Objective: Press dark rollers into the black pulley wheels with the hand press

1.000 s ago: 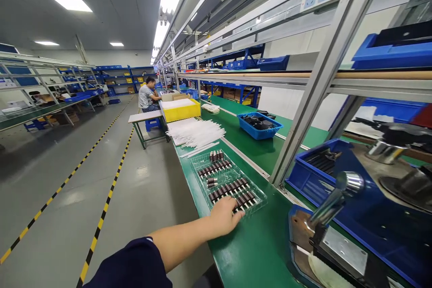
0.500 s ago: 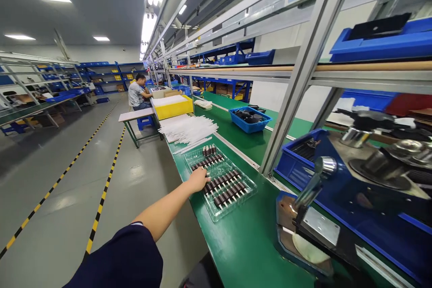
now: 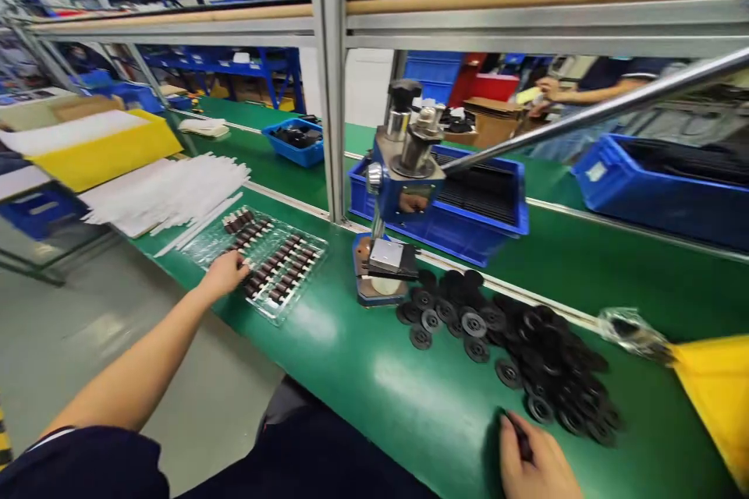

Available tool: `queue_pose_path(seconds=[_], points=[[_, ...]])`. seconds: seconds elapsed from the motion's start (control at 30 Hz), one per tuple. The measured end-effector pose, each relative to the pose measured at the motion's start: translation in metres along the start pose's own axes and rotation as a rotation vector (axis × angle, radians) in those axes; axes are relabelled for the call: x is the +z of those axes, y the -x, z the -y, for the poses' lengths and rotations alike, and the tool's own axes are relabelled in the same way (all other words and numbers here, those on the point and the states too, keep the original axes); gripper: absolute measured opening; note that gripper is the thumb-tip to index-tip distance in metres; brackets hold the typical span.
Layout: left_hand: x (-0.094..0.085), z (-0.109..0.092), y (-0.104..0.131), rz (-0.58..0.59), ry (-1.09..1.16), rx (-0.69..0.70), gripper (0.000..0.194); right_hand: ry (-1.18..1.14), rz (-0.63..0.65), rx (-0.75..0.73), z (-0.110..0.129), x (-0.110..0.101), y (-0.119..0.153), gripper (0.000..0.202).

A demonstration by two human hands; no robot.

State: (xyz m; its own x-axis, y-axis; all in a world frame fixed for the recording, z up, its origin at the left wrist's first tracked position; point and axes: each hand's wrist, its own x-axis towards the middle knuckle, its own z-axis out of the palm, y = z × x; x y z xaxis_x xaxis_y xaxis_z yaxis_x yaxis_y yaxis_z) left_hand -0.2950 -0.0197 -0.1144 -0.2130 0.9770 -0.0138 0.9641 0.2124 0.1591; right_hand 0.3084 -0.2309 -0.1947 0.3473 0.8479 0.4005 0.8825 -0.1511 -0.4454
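Observation:
My left hand [image 3: 227, 274] reaches into a clear plastic tray [image 3: 282, 313] holding rows of small dark brown rollers [image 3: 286, 257] with white shaft ends. Its thumb and fingers are closed on a roller at the near left side, mostly hidden by the fingers. At the lower right, my right hand [image 3: 541, 461] is closed around a black disc [image 3: 520, 437], seen edge-on and partly covered by the fingers. Just beyond that hand lies a loose pile of black round discs [image 3: 547, 362] with ringed centres.
A hand press [image 3: 409, 195] with a long metal lever [image 3: 591, 113] stands mid-bench. Blue bins [image 3: 468, 238] sit behind it. White strips [image 3: 181, 187] and a yellow box [image 3: 111, 148] lie left. Yellow material [image 3: 717, 390] is at right. Another person's arm [image 3: 608, 90] shows behind.
The view has swung right, bringing the press, the disc pile and my right hand with a black disc into sight. My left hand stays at the tray of rollers.

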Motion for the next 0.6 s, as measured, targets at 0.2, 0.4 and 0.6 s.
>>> queue_pose_path(seconds=[0.2,0.4,0.6], points=[[0.007,-0.003,0.000,0.067,-0.055,0.042,0.024,-0.020,0.000,0.003,-0.003,0.006,0.001,0.050],[0.010,0.001,0.001,0.089,0.000,0.045,0.024,-0.084,0.013,-0.010,0.001,0.003,0.001,0.041],[0.038,0.024,-0.008,0.093,0.083,0.006,0.028,-0.055,0.087,-0.056,0.040,0.008,-0.010,0.029]])
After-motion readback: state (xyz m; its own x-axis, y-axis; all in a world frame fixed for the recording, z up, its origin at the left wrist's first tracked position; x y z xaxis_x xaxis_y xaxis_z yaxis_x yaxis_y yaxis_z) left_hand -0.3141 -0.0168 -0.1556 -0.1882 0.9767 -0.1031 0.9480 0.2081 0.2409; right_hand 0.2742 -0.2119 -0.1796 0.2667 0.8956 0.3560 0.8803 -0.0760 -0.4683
